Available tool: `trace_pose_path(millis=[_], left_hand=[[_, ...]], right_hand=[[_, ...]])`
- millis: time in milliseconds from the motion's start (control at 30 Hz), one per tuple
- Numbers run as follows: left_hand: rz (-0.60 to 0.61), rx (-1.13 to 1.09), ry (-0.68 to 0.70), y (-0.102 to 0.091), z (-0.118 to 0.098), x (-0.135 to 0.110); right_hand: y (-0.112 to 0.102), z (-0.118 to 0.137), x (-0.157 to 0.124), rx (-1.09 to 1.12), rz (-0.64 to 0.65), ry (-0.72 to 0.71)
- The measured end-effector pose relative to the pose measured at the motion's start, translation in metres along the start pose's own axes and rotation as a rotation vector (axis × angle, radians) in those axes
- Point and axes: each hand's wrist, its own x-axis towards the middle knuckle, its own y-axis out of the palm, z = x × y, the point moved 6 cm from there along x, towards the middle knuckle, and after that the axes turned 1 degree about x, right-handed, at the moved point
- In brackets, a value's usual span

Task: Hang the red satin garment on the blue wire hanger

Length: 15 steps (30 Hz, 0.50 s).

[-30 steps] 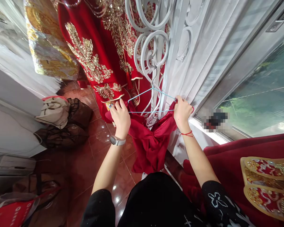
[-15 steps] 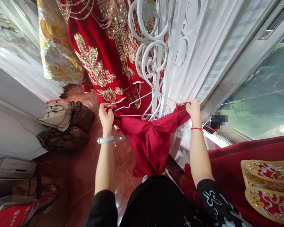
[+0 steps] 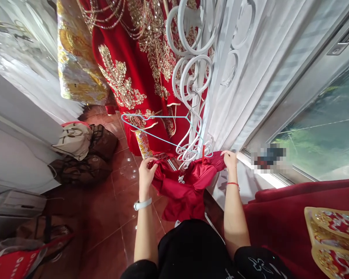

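Note:
A dark red dress [image 3: 180,193] is stretched between my hands in front of my body. My left hand [image 3: 147,170] pinches its left shoulder edge, and my right hand [image 3: 229,159] grips the right one. Above the dress a light blue wire hanger [image 3: 165,116] hangs tilted by its hook from the white scrollwork stand [image 3: 196,73]. The hanger's left end is bare and raised; its lower right end reaches the dress near my right hand, by a small red strap. Whether that end is still inside the dress I cannot tell.
Red garments with gold embroidery [image 3: 119,77] hang behind the stand. Brown and cream bags [image 3: 84,151] lie on the tiled floor [image 3: 116,217] at left. A window [image 3: 322,131] is at right, above more red cloth with gold-trimmed pieces [image 3: 334,232].
The hanger's left end has come out of the dress and swung up. My hands have lowered and drawn closer together, and the dress top now sags between them.

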Motion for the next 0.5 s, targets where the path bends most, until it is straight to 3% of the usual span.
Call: trace_pose_path(millis=[167,367,500], left_hand=[[0.158,0.067,0.0,0.01,0.001,-0.016],[0.16,0.072,0.052,0.021,-0.018,-0.028],[0.207,0.061,0.094,0.034,-0.035,-0.036]], right_hand=[[0.019,0.007,-0.018,0.052,0.098,-0.062],[0.04,0.071,-0.071,-0.053,0.162,-0.359],[0.06,0.1,-0.105,-0.298,0.079,-0.353]])
